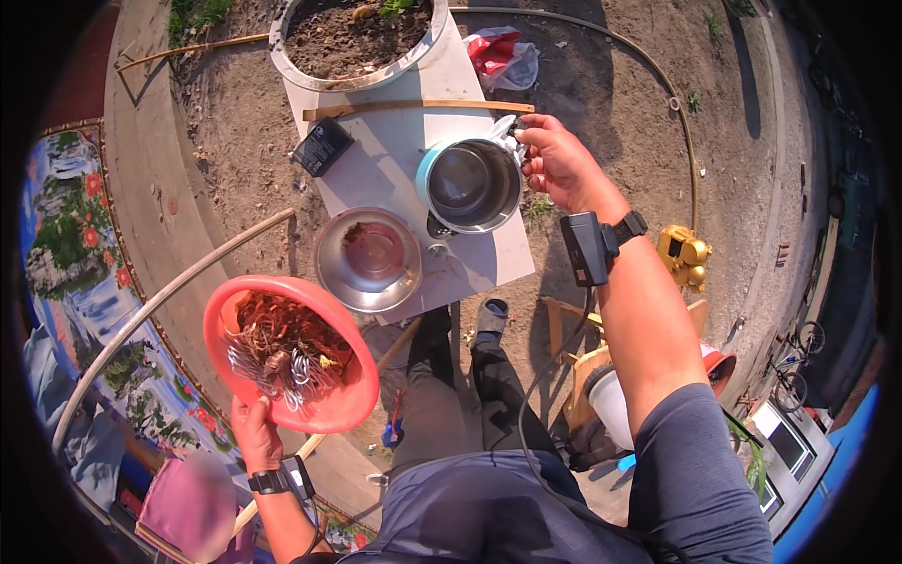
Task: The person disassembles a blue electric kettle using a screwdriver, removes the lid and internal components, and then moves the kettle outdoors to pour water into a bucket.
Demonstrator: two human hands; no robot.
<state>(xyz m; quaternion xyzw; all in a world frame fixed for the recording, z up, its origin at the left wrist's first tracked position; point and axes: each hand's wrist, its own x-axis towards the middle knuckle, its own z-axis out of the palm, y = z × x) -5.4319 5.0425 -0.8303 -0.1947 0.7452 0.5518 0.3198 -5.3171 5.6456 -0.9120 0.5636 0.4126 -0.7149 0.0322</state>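
Observation:
My left hand (256,434) grips the rim of a pink plastic basin (362,387), tilted and held off to the left of the table. Inside the basin lies a tangle of copper-coloured wire (268,324) with white strands of wire (296,376). Beyond the far right rim of a metal pot (474,226) with a blue outside, the fingers of my right hand (560,164) are pinched on a crumpled white cloth or plastic piece (507,132). The pot shows a bare grey inside. Left of it stands a metal bowl (334,282) with reddish liquid and dark bits.
On the white table (470,273) are a black box-shaped battery (322,148), a wooden strip (413,107) and a large tub of soil (280,56). A red-and-white bag (498,58) and a hose (648,66) lie on the ground. At the lower left is a person in purple (174,498).

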